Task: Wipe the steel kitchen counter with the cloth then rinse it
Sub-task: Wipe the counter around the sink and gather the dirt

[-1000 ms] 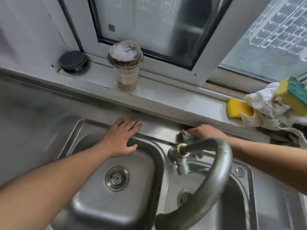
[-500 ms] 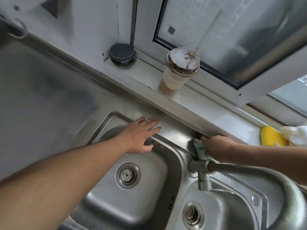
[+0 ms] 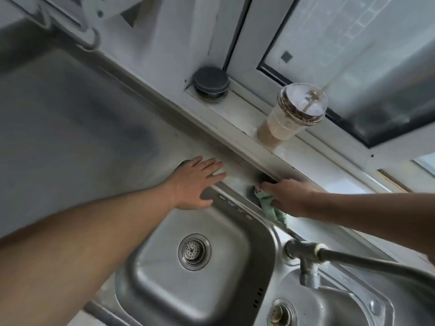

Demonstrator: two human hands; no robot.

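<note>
1. Head view looked down on both bare forearms, which reached forward over a double steel sink (image 3: 270, 234).
2. The left hand (image 3: 196, 182) lay palm down on the steel kitchen counter (image 3: 70, 128) at the back rim of the left basin. Its fingers were straight and slightly spread, it held nothing, and its thumb lay along the basin edge.
3. The right hand (image 3: 289, 196) came in from the right, palm down, with its fingers stretched toward the left hand. It pressed the cloth (image 3: 270, 205) flat against the counter strip behind the sink.
4. The pale green cloth was bunched under that palm, and a fold stuck out on the near side. It lay between the basin rim and the raised ledge under the window.
5. The two hands were near each other but apart.
6. A tap (image 3: 303, 252) stood on the divider between the basins, nearer the camera than the right hand.
7. A lidded drink cup (image 3: 289, 116) with a straw stood on the sill beyond the hands.
</note>
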